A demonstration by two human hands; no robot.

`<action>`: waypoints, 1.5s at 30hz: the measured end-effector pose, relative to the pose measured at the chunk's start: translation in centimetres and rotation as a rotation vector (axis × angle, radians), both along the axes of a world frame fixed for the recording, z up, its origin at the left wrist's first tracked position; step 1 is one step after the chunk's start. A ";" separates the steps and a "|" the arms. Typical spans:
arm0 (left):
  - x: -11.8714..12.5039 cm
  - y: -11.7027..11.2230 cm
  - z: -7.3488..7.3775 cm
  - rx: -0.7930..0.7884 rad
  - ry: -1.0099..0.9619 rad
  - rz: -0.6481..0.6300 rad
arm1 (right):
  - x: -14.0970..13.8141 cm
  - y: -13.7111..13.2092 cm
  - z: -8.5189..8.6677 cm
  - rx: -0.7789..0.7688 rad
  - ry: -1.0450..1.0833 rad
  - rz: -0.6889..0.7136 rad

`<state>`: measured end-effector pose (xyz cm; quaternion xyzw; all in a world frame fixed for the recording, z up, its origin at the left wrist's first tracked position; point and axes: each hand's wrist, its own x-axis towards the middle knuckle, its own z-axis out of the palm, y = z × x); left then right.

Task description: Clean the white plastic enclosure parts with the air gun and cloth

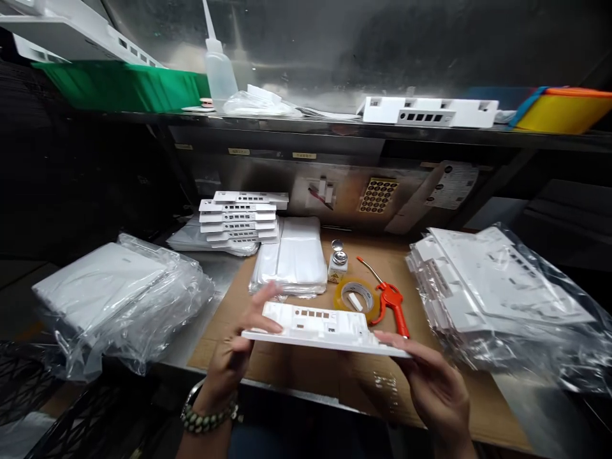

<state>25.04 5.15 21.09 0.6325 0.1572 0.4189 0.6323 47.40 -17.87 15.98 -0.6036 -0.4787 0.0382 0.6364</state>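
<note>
A white plastic housing (pixel 315 328) with a row of square port cutouts is held up between my two hands, tilted so its edge faces me. My left hand (pixel 243 338) grips its left end, thumb and fingers around the edge, with one blurred finger raised. At the other end, my right hand (pixel 433 376) pinches the right edge. Just beyond the housing lie a roll of yellow tape (pixel 342 296), a red air blow gun (pixel 393 299) and a small bottle with a metal top (pixel 338 266). Behind my left fingers is a stack of clear plastic bags (pixel 299 252).
Several similar housings (pixel 239 217) are piled at the back left. Bagged white panels (pixel 105 274) lie at left, and more bagged parts (pixel 502 280) at right. Overhead, a shelf (pixel 306 122) carries a green bin (pixel 124 86), a squeeze bottle (pixel 220 73) and a yellow bin (pixel 568 111). Cardboard (pixel 306 370) covers the bench.
</note>
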 end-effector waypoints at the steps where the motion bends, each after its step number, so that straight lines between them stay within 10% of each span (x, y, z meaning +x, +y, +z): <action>1: -0.2 -0.1 0.0 -0.184 -0.028 0.107 | -0.4 0.2 0.4 0.027 -0.073 0.030; 5: -2.2 0.4 -1.0 -1.055 0.043 0.173 | -1.5 1.9 1.8 0.071 -0.390 0.213; 8: -4.2 2.0 -2.2 -1.266 0.036 0.088 | 0.0 4.4 1.8 -0.056 -0.517 0.294; 13: -5.6 3.8 -2.3 -1.072 -0.273 0.117 | 5.6 9.2 0.2 -0.627 -0.560 -0.271; 19: -5.8 4.2 -1.0 -1.011 -0.422 0.127 | 6.9 12.1 0.1 -0.871 -0.607 -0.299; 28: -4.6 4.3 -0.5 -1.095 -0.415 0.119 | 9.5 17.0 6.0 -0.853 -0.684 -0.317; 39: -1.4 4.2 2.4 -1.150 -0.387 0.064 | 8.7 19.6 6.9 -0.853 -0.797 -0.263; 42: -0.3 3.9 2.9 -1.153 -0.413 0.050 | 6.4 18.2 7.7 -0.730 -0.724 -0.251; 45: 0.7 3.5 3.1 -1.128 -0.443 0.030 | 0.7 15.9 8.7 -0.439 -0.468 0.050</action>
